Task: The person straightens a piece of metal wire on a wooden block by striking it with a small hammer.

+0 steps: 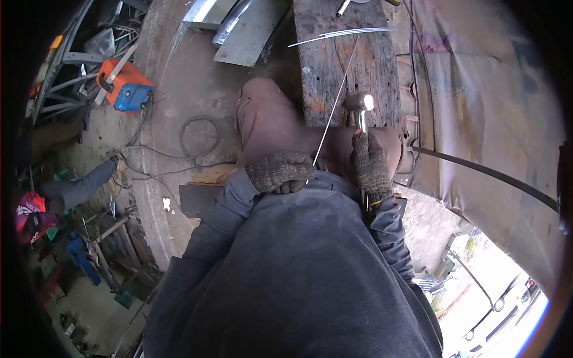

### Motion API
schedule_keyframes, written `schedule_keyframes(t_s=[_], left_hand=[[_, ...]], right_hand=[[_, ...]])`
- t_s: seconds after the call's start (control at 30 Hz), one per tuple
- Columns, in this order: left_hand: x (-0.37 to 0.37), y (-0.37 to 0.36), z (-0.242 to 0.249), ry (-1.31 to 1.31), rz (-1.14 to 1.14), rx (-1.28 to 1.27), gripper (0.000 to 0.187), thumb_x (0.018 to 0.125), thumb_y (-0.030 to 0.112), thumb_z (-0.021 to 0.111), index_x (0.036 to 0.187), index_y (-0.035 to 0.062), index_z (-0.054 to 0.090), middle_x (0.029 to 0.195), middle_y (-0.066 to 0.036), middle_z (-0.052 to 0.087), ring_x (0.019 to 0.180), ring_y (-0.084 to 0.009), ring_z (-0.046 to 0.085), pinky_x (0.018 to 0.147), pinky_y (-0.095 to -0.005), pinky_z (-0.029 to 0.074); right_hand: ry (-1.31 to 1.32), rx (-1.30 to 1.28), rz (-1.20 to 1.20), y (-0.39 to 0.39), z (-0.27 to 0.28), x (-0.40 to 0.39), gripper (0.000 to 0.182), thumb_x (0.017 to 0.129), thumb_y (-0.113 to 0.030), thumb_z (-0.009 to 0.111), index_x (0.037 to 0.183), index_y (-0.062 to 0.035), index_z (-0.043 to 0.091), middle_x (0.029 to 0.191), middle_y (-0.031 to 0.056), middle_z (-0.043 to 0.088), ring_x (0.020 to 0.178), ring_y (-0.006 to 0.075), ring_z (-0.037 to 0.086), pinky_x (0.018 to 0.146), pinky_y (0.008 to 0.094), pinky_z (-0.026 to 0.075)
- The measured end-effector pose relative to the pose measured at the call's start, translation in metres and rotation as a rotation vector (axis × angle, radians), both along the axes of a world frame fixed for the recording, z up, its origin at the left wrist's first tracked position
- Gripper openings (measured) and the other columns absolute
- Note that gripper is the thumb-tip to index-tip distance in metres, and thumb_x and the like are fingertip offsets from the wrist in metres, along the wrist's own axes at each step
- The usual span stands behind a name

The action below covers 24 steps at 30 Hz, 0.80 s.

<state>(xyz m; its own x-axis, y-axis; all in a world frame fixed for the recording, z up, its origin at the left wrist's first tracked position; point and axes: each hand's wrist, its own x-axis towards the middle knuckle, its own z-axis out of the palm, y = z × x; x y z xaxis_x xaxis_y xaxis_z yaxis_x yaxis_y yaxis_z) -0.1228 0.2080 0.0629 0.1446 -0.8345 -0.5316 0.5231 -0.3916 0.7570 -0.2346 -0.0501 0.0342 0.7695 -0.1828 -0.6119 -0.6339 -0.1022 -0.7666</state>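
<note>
My left hand [280,172], in a dark knitted work glove, is closed at my lap around the lower end of a thin metal rod [335,104]. The rod slants up and away, its far part lying over a worn wooden plank [319,71]. In my right hand [371,167], also gloved, is a hammer [360,102] gripped by its shiny handle. Its head points forward over the plank's near edge. Across the far part of the plank lie several thin metal rods [340,34], slightly bent.
Sheet-metal pieces [248,45] lie on the floor ahead. An orange and blue machine [128,85] stands left, with a black cable [185,156] looping toward me. A person [80,185] is farther left. A fabric sheet [471,95] and a dark curved strip [483,171] are at right.
</note>
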Motion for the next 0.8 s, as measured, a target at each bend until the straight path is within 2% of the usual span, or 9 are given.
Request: schedule_keyframes(t_s=[0.13,0.2,0.27,0.33,0.4,0.47,0.57,0.7,0.8], left_hand=[[-0.019,-0.028,0.037,-0.624,0.123,-0.465,0.026,0.100,0.027,0.054,0.105,0.0033,0.062,0.064,0.000,0.057,0.050,-0.0046,0.049,0.043,-0.0192,0.034],[-0.014,-0.042,0.077,0.402,0.265,-0.314,0.029,0.102,0.030,0.050,0.109,0.0038,0.061,0.063,-0.001,0.057,0.050,-0.0055,0.050,0.041,-0.0199,0.034],[-0.011,-0.057,0.090,0.520,0.321,-0.336,0.031,0.103,0.031,0.048,0.112,0.0036,0.061,0.064,-0.002,0.058,0.049,-0.0063,0.051,0.040,-0.0204,0.035],[-0.005,-0.072,0.102,0.633,0.375,-0.356,0.032,0.104,0.031,0.047,0.114,0.0035,0.060,0.065,-0.002,0.059,0.048,-0.0072,0.051,0.039,-0.0209,0.037],[0.001,-0.084,0.113,0.724,0.437,-0.378,0.034,0.105,0.031,0.045,0.116,0.0025,0.060,0.067,-0.003,0.060,0.046,-0.0085,0.052,0.039,-0.0220,0.040],[0.006,-0.089,0.120,0.699,0.438,-0.437,0.032,0.105,0.028,0.046,0.118,0.0027,0.060,0.072,-0.003,0.061,0.050,-0.0081,0.053,0.041,-0.0215,0.041],[0.013,-0.097,0.126,0.629,0.445,-0.622,0.029,0.103,0.021,0.049,0.124,0.0032,0.057,0.088,-0.004,0.063,0.060,-0.0070,0.057,0.049,-0.0200,0.044],[0.015,-0.099,0.119,0.465,0.461,-0.775,0.033,0.102,0.014,0.050,0.133,0.0038,0.052,0.101,-0.005,0.064,0.068,-0.0066,0.059,0.052,-0.0195,0.046],[0.015,-0.098,0.121,0.355,0.446,-0.737,0.036,0.101,0.012,0.051,0.135,0.0032,0.050,0.099,-0.005,0.064,0.071,-0.0066,0.060,0.053,-0.0186,0.047]], right_hand=[[-0.076,-0.186,0.205,-0.004,-0.015,-0.006,0.054,0.103,-0.026,0.037,0.149,0.0014,0.029,0.148,0.0170,0.040,0.126,0.0275,0.052,0.100,0.0346,0.048],[-0.075,0.114,-0.141,0.001,-0.010,-0.006,0.051,0.102,-0.020,0.039,0.147,0.0030,0.032,0.140,0.0178,0.049,0.119,0.0250,0.056,0.095,0.0323,0.050],[-0.466,-0.234,0.109,-0.001,-0.039,-0.015,0.051,0.102,-0.021,0.041,0.147,0.0038,0.034,0.137,0.0200,0.051,0.118,0.0268,0.057,0.094,0.0343,0.052],[0.007,0.033,-0.091,0.006,0.030,0.011,0.051,0.103,-0.022,0.042,0.146,0.0049,0.034,0.136,0.0216,0.050,0.120,0.0294,0.055,0.097,0.0375,0.050],[-0.348,0.167,-0.190,-0.002,-0.053,-0.021,0.054,0.103,-0.025,0.044,0.146,0.0055,0.033,0.135,0.0205,0.051,0.120,0.0286,0.055,0.098,0.0369,0.049],[-0.167,1.139,-0.819,0.001,-0.049,-0.018,0.051,0.103,-0.023,0.045,0.144,0.0069,0.035,0.131,0.0192,0.053,0.114,0.0241,0.057,0.095,0.0316,0.051],[-0.476,0.969,-0.403,-0.003,-0.091,-0.015,0.053,0.103,-0.026,0.046,0.144,0.0064,0.036,0.131,0.0188,0.053,0.112,0.0222,0.059,0.093,0.0307,0.052],[-0.364,0.953,-0.436,-0.010,-0.069,-0.019,0.052,0.103,-0.026,0.045,0.144,0.0046,0.037,0.130,0.0183,0.054,0.112,0.0234,0.059,0.095,0.0328,0.052],[-0.364,1.562,-0.509,-0.014,-0.075,-0.025,0.051,0.103,-0.026,0.044,0.145,0.0028,0.038,0.130,0.0176,0.054,0.112,0.0248,0.059,0.095,0.0340,0.052]])
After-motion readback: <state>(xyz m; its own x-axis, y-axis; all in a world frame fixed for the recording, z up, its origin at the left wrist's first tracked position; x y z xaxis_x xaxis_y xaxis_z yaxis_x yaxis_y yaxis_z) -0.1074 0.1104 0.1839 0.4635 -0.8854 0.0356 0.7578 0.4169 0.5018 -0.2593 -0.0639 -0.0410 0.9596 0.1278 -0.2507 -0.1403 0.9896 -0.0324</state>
